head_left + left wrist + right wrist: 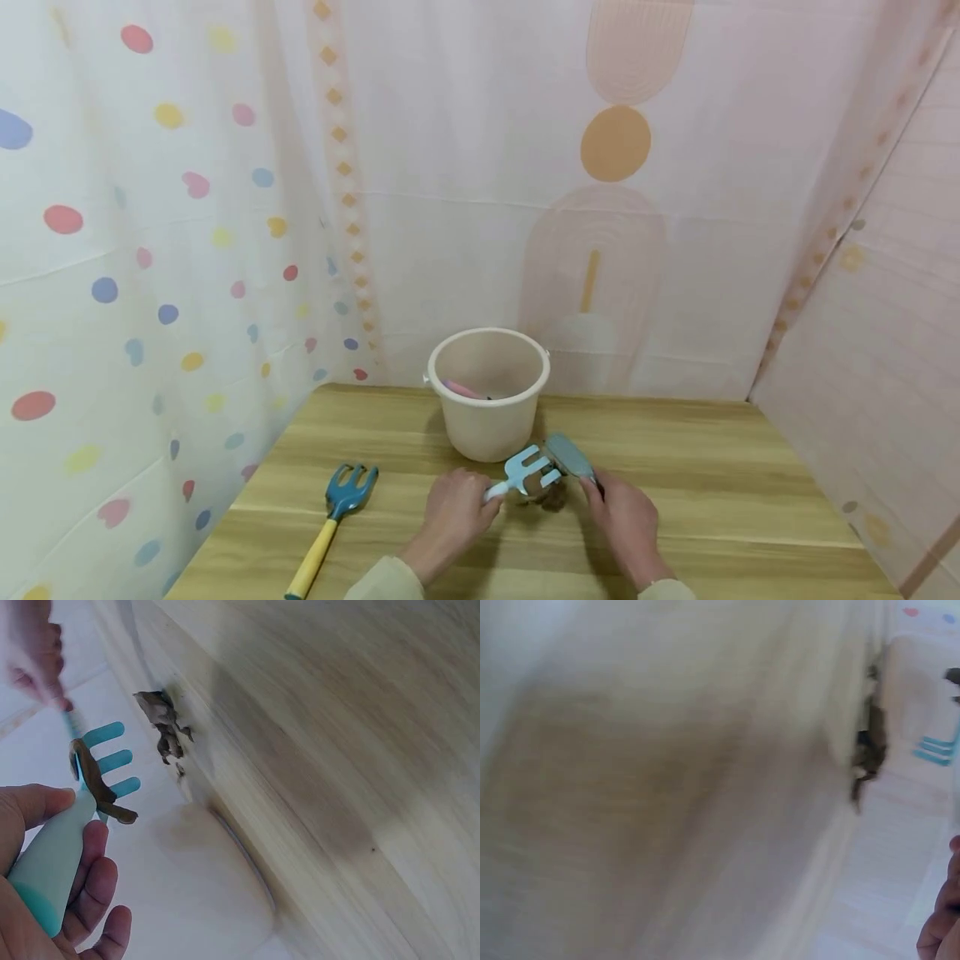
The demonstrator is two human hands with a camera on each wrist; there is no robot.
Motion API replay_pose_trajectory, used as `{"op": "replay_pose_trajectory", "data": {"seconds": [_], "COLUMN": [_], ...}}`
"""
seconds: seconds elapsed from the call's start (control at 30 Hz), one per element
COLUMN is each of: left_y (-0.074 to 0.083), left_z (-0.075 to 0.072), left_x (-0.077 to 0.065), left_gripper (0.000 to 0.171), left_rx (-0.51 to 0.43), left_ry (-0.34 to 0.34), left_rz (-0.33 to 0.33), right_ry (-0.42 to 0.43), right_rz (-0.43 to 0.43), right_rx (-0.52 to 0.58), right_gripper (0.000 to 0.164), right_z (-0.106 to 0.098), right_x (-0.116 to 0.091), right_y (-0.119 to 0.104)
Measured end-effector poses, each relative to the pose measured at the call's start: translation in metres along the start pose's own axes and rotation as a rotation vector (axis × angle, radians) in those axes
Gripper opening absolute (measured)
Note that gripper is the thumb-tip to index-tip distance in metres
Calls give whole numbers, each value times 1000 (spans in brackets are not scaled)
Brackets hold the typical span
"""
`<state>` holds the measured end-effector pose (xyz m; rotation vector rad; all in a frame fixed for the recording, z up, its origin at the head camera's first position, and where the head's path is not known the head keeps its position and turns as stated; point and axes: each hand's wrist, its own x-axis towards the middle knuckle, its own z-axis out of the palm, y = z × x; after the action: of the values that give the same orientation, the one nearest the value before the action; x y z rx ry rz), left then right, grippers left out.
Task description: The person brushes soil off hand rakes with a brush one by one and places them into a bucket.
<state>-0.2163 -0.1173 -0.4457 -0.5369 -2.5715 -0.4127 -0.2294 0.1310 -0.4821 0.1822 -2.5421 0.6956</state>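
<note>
Gripping light-blue fork (517, 470) in curled left hand (457, 508), grey-blue tool (568, 457) in curled right hand (627, 515), lower centre; best keep level, avoid dropping brown scrap (91, 774).

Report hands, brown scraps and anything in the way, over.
Left hand gripping light blue fork, brown scrap on it. Right hand holding grey-blue tool. Other brown scraps on table. Possible obstacle: pale bucket just beyond.

Head: forward-down onto hands (459, 507) (624, 517); wrist views: close, sharing tabletop (337, 750).
</note>
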Motion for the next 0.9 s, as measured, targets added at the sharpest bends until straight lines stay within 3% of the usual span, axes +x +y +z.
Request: {"op": "replay_pose_trajectory", "data": {"seconds": [0.17, 0.27, 0.5, 0.9], "left_y": [-6, -8, -7, -7], "left_z": [0, -1, -3, -4], "left_x": [0, 0, -2, -1], "left_gripper": [36, 37, 36, 36], "left_rx": [-21, -24, 4, 0], "left_ry": [20, 38, 46, 60], "left_rz": [-27, -24, -20, -43], "right_ry": [-22, -43, -38, -36], "right_rz": [-219, -289, -224, -159], "right_rx": [37, 15, -62, -64], "right_gripper": [27, 28, 27, 27], "right_z": [-2, -1, 3, 2], "right_x": [3, 2, 2, 2], "right_y": [-21, -29, -32, -35]}}
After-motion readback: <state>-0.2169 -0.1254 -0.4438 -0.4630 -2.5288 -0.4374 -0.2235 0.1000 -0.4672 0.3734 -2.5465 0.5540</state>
